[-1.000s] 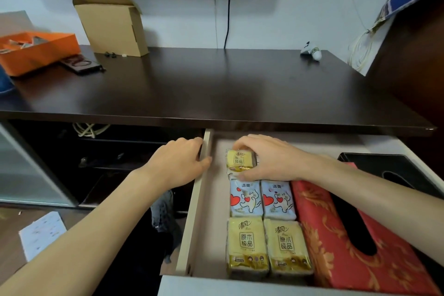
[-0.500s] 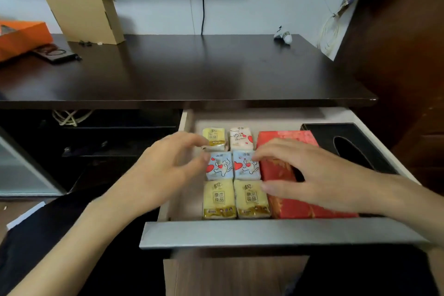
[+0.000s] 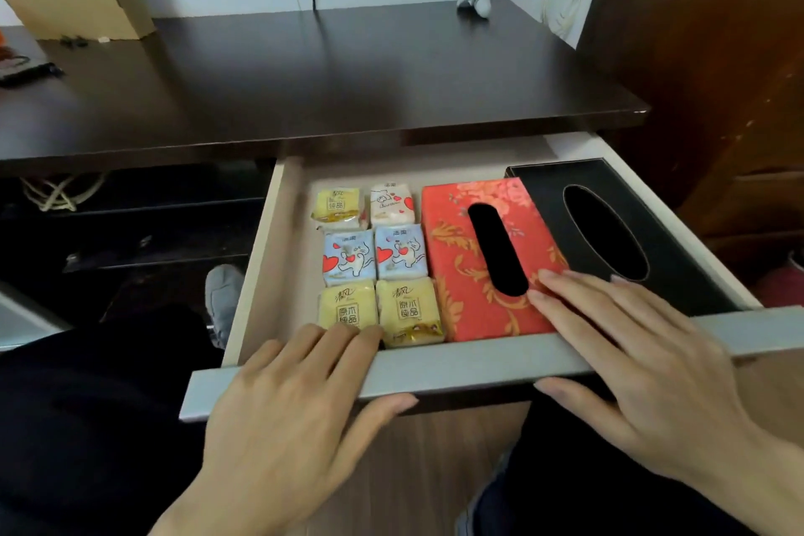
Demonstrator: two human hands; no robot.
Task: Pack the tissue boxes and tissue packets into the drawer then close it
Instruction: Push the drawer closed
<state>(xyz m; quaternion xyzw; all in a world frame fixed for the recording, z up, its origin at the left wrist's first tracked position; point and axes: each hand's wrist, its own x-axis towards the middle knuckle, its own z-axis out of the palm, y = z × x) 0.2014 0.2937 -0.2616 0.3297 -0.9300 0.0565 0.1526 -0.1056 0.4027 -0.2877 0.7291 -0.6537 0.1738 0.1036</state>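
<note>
Six tissue packets [image 3: 374,261] sit in a tidy two-by-three block toward the left side of the drawer [image 3: 261,257], packed edge to edge so nothing wastes room. Just beside them lies the red tissue box [image 3: 461,274], flat with its slot facing up, and the black tissue box [image 3: 678,239] fills the right side against the drawer's right wall. Everything lies low and level, which looks deliberate: nothing should catch the underside of the tabletop [image 3: 304,91] when the drawer slides in.

Your left hand [image 3: 287,409] is spread open over the drawer's grey front edge [image 3: 457,366], fingers draped over the top and touching the nearest yellow packet [image 3: 346,309], thumb tucked under the front. It clamps nothing; it is braced to push. Your right hand [image 3: 644,370] is spread too, fingertips resting flat on the near end of the red box, thumb below the front edge, palm over the rail. That reads as a last press to keep the box seated.

Packing looks finished, and the drawer stands fully pulled out. Both hands are well apart along the front, so I'd judge an even shove comes next. Mind those fingertips hanging over the edge.
</note>
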